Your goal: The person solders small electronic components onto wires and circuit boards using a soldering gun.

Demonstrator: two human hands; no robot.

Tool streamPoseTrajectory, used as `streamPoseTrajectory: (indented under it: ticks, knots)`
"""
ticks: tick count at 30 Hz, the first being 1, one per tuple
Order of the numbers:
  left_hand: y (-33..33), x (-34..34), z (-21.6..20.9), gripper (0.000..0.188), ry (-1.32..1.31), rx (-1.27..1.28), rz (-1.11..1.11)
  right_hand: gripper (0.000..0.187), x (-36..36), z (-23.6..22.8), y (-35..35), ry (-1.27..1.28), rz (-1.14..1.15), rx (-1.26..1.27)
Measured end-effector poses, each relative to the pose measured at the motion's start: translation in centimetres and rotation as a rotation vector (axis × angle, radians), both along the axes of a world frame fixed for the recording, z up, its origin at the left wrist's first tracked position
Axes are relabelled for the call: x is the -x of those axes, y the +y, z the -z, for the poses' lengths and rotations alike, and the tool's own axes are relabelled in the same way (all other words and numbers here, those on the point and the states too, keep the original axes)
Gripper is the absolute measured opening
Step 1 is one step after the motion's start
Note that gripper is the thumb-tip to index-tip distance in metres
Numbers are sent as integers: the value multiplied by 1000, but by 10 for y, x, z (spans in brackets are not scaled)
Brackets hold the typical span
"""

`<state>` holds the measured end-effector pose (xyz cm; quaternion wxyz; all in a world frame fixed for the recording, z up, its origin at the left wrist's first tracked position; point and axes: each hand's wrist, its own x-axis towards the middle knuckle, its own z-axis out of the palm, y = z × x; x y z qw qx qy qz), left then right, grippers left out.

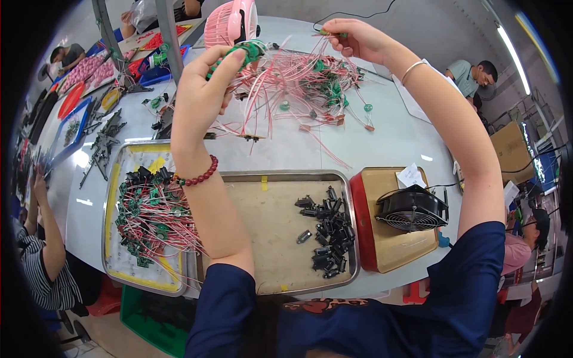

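My left hand (206,80) is raised above the far part of the table, closed round a bunch of round green circuit boards (249,52). Red and white wires hang from the bunch. Farther right, my right hand (361,40) pinches the end of a small wired circuit board (332,34) between thumb and fingers. Below and between the hands spreads a tangled heap of red and white wires (286,77) with green boards among them. Parts of the heap look blurred. Which wires join the held pieces to the heap, I cannot tell.
Nearer me, a tray of wired boards (152,218) stands left of a metal tray (262,238) holding black plastic parts (328,235). A black fan (412,209) rests on a red-sided tray (370,238) at right. Beyond stands a pink fan (227,24). Other people work around the table.
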<state>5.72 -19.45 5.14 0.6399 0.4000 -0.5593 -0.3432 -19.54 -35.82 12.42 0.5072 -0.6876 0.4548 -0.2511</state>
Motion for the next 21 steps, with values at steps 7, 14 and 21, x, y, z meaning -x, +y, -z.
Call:
streamPoseTrajectory:
  ticks: [7,14,21]
  knots:
    - [-22,7,12,27,-8,-22,108,10,-12,-31,24,-292,-178,-98]
    - [-34,10,21,25,50,29,52,12,-17,-23,42,-593,-204,-191]
    - [-29,-3,19,26,58,102,21,13,24,-28,-23,-794,-584,-196]
